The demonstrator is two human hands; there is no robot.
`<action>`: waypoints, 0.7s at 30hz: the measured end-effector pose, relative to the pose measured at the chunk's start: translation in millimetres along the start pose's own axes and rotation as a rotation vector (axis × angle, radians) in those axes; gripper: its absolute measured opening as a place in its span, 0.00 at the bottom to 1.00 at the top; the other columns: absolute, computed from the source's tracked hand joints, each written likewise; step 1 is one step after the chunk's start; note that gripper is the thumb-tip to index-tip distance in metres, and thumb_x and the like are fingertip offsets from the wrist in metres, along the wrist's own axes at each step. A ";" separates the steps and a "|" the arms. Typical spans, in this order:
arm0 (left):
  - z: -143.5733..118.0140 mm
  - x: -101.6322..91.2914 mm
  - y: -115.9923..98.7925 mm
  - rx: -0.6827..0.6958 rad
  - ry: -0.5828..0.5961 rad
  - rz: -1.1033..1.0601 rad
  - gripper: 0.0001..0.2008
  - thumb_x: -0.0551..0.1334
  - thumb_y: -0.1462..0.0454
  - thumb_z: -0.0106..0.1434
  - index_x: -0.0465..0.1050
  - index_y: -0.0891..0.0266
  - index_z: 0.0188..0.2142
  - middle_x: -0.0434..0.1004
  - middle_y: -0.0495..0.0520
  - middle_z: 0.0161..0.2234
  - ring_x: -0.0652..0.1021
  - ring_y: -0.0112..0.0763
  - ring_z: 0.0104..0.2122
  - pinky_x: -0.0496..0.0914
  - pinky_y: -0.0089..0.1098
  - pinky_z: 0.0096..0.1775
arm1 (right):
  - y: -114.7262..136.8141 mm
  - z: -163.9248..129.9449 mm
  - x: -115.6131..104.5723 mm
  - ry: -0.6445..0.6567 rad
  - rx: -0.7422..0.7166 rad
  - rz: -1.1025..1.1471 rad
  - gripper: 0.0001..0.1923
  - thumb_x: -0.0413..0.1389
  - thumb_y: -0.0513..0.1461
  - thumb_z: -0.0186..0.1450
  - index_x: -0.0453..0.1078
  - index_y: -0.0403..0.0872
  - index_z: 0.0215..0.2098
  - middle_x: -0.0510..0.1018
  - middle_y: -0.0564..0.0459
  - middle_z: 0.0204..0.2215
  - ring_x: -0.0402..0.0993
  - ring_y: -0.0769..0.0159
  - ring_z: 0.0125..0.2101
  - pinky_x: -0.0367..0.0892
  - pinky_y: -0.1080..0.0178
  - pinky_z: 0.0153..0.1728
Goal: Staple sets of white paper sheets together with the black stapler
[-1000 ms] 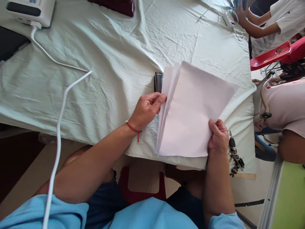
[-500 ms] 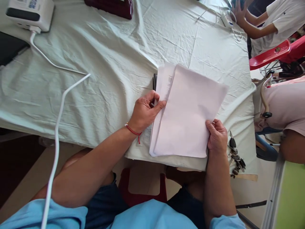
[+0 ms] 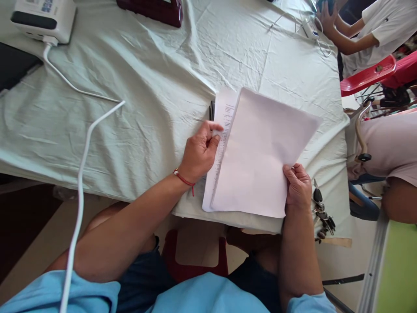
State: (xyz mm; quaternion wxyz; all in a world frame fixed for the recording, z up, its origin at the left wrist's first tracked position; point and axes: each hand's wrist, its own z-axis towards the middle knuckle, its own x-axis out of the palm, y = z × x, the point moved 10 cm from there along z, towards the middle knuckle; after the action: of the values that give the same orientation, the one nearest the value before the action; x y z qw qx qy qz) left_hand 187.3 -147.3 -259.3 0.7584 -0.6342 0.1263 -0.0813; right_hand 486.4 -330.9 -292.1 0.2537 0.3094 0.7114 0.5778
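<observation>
Fingers of the right hand [image 3: 299, 186] pinch the paper sheets [image 3: 260, 152] at their right edge; whether those of the left hand [image 3: 200, 151] grip the opposite edge cannot be told. Creased tablecloth [image 3: 156, 108] below; near its front edge, the sheets, probably light, limp and easily creased, best held by opposite margins. Key bunch [image 3: 322, 214] beside the right wrist; mostly hidden dark object [image 3: 212, 109] at the left margin, a possible snag.

White cable [image 3: 80, 187] is plugged into white device [image 3: 45, 19]; bunch of keys [image 3: 321, 213] lies on pale tablecloth [image 3: 153, 87].
</observation>
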 end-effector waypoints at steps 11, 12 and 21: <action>0.2 5.4 10.0 -0.136 0.054 -0.118 0.17 0.72 0.50 0.63 0.85 0.62 0.37 0.78 0.51 0.29 0.72 0.31 0.30 0.68 0.33 0.35 | 0.0 -1.7 0.3 0.029 -0.024 0.011 0.23 0.78 0.48 0.51 0.76 0.50 0.38 0.76 0.61 0.25 0.70 0.72 0.26 0.71 0.65 0.36; 0.2 3.4 11.2 -0.141 0.037 -0.114 0.16 0.73 0.51 0.62 0.86 0.62 0.36 0.79 0.51 0.29 0.72 0.31 0.30 0.67 0.33 0.35 | 0.2 -1.8 0.7 0.032 -0.028 0.008 0.23 0.78 0.48 0.52 0.76 0.50 0.38 0.75 0.61 0.25 0.70 0.72 0.26 0.71 0.65 0.36; 2.2 -6.4 7.1 -0.099 -0.066 -0.087 0.14 0.77 0.55 0.54 0.78 0.60 0.27 0.71 0.46 0.24 0.66 0.27 0.27 0.61 0.33 0.32 | 1.8 0.9 2.5 0.014 -0.056 -0.004 0.23 0.77 0.49 0.52 0.76 0.48 0.38 0.85 0.55 0.36 0.77 0.68 0.34 0.74 0.62 0.42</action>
State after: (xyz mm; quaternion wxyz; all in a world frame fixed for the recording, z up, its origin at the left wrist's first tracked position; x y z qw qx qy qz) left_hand 181.6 -142.1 -265.3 0.7257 -0.6781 0.0775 -0.0868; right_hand 485.6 -328.2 -290.5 0.2583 0.2968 0.6974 0.5990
